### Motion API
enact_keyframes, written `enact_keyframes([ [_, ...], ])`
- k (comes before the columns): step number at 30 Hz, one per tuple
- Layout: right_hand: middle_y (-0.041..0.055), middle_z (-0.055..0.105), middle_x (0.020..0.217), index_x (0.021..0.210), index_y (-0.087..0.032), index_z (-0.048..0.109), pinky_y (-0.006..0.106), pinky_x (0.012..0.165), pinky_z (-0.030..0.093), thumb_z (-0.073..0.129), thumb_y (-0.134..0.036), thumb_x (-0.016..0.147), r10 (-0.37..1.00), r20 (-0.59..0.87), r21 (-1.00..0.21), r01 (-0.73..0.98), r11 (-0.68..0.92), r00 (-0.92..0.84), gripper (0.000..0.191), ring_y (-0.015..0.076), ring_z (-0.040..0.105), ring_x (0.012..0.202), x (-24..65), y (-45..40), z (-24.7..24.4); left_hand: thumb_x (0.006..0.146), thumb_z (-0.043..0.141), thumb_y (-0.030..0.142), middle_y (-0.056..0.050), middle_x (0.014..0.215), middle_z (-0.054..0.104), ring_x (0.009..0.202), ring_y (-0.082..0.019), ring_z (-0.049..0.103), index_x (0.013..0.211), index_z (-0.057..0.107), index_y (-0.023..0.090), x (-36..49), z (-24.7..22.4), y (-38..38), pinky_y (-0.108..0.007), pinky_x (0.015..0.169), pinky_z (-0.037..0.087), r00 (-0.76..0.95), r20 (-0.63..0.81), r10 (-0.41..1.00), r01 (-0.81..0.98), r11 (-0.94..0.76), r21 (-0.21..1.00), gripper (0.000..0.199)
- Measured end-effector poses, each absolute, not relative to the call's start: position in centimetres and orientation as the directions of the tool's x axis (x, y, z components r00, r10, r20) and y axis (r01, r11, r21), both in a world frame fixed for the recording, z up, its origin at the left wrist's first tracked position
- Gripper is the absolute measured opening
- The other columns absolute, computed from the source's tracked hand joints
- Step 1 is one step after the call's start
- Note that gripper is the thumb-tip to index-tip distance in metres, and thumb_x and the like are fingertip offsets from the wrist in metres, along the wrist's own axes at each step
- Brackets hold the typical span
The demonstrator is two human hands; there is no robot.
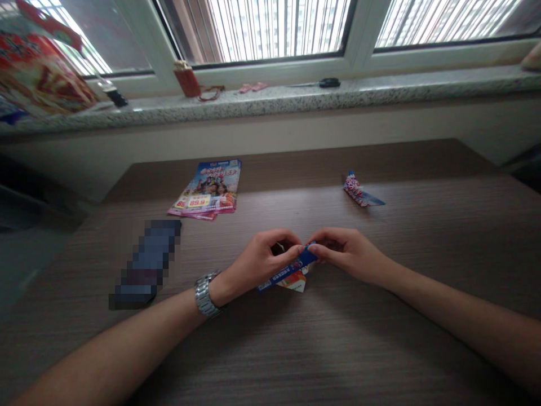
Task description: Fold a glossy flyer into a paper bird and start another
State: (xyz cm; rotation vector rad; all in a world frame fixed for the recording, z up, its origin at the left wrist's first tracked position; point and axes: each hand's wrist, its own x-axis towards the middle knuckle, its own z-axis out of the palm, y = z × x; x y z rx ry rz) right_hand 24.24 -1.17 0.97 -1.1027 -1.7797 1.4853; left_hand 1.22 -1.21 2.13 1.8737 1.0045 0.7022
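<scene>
A folded printed paper, blue along its upper strip with white and orange parts below, is held over the middle of the table. My left hand, with a metal watch on its wrist, pinches the blue strip between thumb and fingers. The thumb and fingers of my right hand close on the strip's upper right end, close beside the left fingertips. A small folded paper piece lies farther back on the right. Several flyers are stacked at the back left.
A pixelated dark phone-like object lies on the wooden table at the left. Along the granite windowsill are a red case, a black-handled tool and a large colourful bag.
</scene>
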Motion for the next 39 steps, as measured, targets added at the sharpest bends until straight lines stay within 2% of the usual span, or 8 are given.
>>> enact_keyframes([
  [11, 0.0012, 0.069, 0.08, 0.096, -0.018, 0.071, 0.026, 0.065, 0.049, 0.065, -0.044, 0.094, 0.868, -0.061, -0.969, 0.236, 0.066, -0.493, 0.027, 0.0142, 0.063, 0.071, 24.5, -1.0, 0.6, 0.093, 0.065, 0.025, 0.001, 0.08, 0.069, 0.073, -0.01, 0.059, 0.088, 0.071, 0.014, 1.1, 1.9, -1.2, -0.02, 0.067, 0.044, 0.489, 0.073, 0.869, 0.383, -0.289, 0.877, 0.013],
  [16, 0.0018, 0.07, 0.081, 0.097, -0.019, 0.071, 0.028, 0.069, 0.051, 0.062, -0.046, 0.096, 0.861, -0.057, -0.966, 0.245, 0.08, -0.506, 0.029, 0.0155, 0.064, 0.074, 24.5, -1.1, 0.6, 0.095, 0.064, 0.03, 0.0, 0.08, 0.069, 0.072, -0.01, 0.058, 0.089, 0.07, 0.014, 1.3, 2.0, -1.3, -0.02, 0.065, 0.044, 0.489, 0.072, 0.869, 0.364, -0.278, 0.889, 0.018],
  [20, 0.0016, 0.069, 0.08, 0.097, -0.019, 0.071, 0.028, 0.069, 0.05, 0.061, -0.046, 0.097, 0.856, -0.064, -0.965, 0.252, 0.078, -0.512, 0.03, 0.0155, 0.063, 0.074, 24.5, -1.1, 0.6, 0.096, 0.064, 0.034, 0.0, 0.08, 0.068, 0.072, -0.01, 0.057, 0.09, 0.07, 0.014, 1.2, 1.9, -1.2, -0.02, 0.065, 0.043, 0.499, 0.062, 0.865, 0.36, -0.271, 0.893, 0.021],
  [27, 0.0004, 0.068, 0.08, 0.093, -0.019, 0.07, 0.026, 0.064, 0.046, 0.065, -0.044, 0.094, 0.864, -0.062, -0.968, 0.242, 0.07, -0.5, 0.026, 0.0139, 0.06, 0.071, 23.9, -1.4, 0.9, 0.095, 0.065, 0.029, 0.001, 0.085, 0.071, 0.075, -0.011, 0.059, 0.091, 0.072, 0.016, 1.1, 1.8, -1.2, -0.021, 0.069, 0.044, 0.507, 0.103, 0.856, 0.383, -0.33, 0.863, 0.015],
  [39, 0.0013, 0.065, 0.077, 0.093, -0.018, 0.067, 0.027, 0.066, 0.046, 0.051, -0.043, 0.102, 0.847, -0.027, -0.941, 0.299, 0.157, -0.532, 0.031, 0.0152, 0.06, 0.071, 24.1, -1.4, 1.7, 0.096, 0.064, 0.03, 0.0, 0.085, 0.071, 0.076, -0.011, 0.061, 0.091, 0.072, 0.016, 1.2, 2.1, -1.3, -0.021, 0.069, 0.045, 0.49, 0.078, 0.868, 0.398, -0.302, 0.866, 0.017],
])
